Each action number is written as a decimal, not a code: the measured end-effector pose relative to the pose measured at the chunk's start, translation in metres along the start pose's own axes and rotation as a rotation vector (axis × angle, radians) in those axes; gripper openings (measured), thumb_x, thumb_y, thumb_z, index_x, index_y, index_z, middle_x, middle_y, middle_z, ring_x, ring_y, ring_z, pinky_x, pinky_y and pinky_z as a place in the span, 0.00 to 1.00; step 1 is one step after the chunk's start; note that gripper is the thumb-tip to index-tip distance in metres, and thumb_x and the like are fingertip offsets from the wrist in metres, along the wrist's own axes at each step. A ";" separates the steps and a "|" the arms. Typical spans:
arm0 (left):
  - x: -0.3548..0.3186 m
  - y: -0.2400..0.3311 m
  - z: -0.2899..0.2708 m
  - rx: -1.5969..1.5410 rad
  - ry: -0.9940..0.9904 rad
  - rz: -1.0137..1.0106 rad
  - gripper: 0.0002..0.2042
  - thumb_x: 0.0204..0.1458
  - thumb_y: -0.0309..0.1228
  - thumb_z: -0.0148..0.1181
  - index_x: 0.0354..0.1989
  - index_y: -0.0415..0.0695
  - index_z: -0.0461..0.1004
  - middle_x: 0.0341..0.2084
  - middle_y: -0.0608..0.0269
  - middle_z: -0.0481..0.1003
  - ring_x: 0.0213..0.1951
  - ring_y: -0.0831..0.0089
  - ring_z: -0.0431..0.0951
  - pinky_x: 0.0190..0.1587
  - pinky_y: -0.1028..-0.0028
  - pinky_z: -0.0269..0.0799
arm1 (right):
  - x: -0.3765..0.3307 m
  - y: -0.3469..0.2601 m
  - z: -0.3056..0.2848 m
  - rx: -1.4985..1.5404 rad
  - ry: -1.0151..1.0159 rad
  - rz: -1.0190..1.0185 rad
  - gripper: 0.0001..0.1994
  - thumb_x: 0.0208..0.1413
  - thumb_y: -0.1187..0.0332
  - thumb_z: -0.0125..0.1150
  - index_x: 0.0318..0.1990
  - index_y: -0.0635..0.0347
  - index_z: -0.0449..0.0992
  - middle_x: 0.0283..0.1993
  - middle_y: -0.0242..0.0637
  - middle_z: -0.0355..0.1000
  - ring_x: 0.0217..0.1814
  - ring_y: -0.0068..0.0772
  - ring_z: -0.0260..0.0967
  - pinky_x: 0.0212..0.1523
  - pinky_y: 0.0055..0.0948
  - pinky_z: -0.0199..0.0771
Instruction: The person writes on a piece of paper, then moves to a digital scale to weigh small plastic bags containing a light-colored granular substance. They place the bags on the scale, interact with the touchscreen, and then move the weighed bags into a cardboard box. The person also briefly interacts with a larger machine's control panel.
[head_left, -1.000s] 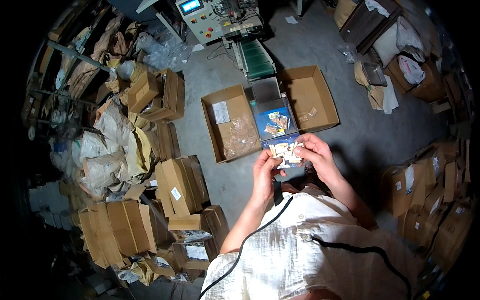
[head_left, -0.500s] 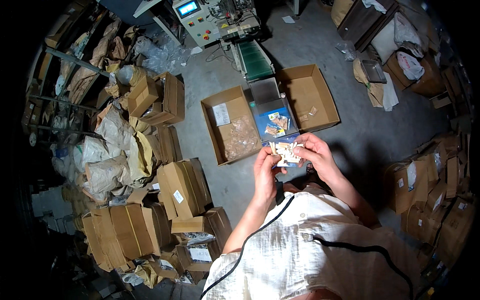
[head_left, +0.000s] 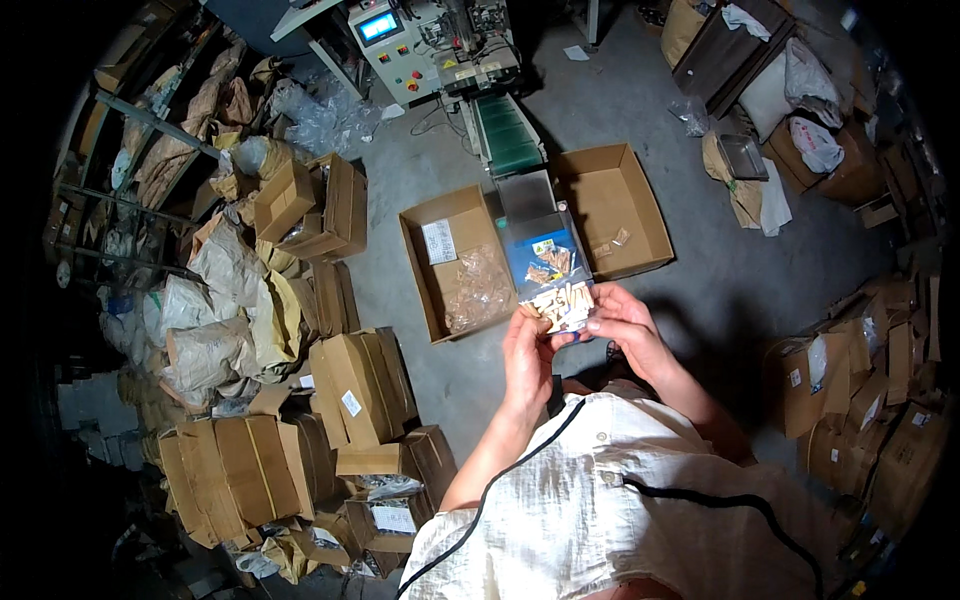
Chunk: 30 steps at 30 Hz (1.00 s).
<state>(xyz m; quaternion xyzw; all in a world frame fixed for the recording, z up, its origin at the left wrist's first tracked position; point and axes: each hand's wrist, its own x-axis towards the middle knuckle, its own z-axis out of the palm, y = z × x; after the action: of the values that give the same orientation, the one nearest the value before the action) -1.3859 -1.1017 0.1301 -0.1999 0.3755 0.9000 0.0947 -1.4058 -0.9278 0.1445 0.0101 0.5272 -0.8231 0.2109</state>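
A small clear plastic bag of pale, short dowel-like pieces (head_left: 560,305) is held up between my two hands, in front of my white shirt. My left hand (head_left: 526,345) pinches the bag's left side. Its lower right side is gripped by my right hand (head_left: 628,325), with the thumb on the front. Just beyond the bag, on a blue surface (head_left: 553,233) at the end of the conveyor, lie several small clear packets of brownish pieces (head_left: 550,264). An open cardboard box (head_left: 412,250) to the left contains clear packets (head_left: 480,290).
Another open cardboard box (head_left: 655,210) on the right holds a few small packets (head_left: 620,238). A green conveyor belt (head_left: 503,135) leads from a machine with a lit screen (head_left: 379,26). Stacked cartons (head_left: 362,385) and sacks (head_left: 210,355) crowd the left; more cartons (head_left: 850,370) stand right.
Both hands have shifted slightly left with the bag. The bag's face shows more fully, and my right fingers have moved from its upper edge toward its lower right side.
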 end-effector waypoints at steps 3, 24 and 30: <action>0.001 -0.002 0.000 -0.055 -0.019 -0.015 0.10 0.60 0.24 0.46 0.47 0.38 0.69 0.45 0.56 0.76 0.43 0.69 0.79 0.44 0.70 0.80 | 0.001 0.006 0.000 -0.039 -0.015 0.015 0.17 0.57 0.68 0.61 0.52 0.62 0.70 0.46 0.34 0.75 0.48 0.24 0.71 0.50 0.26 0.70; -0.005 -0.010 -0.005 -0.010 -0.032 -0.023 0.07 0.58 0.24 0.49 0.43 0.42 0.71 0.43 0.59 0.78 0.40 0.73 0.79 0.41 0.72 0.80 | 0.001 0.008 0.002 -0.054 0.060 0.027 0.07 0.62 0.70 0.55 0.43 0.63 0.72 0.34 0.32 0.73 0.31 0.20 0.69 0.33 0.22 0.72; -0.006 -0.015 -0.007 0.015 -0.044 0.023 0.08 0.58 0.25 0.50 0.44 0.42 0.72 0.42 0.60 0.77 0.39 0.74 0.78 0.39 0.73 0.80 | 0.000 0.011 0.004 -0.047 0.064 0.022 0.07 0.60 0.71 0.55 0.44 0.63 0.72 0.35 0.33 0.74 0.26 0.19 0.69 0.27 0.23 0.71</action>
<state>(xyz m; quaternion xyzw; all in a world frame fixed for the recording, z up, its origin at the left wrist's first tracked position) -1.3734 -1.0965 0.1191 -0.1749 0.3822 0.9025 0.0941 -1.4007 -0.9348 0.1365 0.0372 0.5526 -0.8074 0.2033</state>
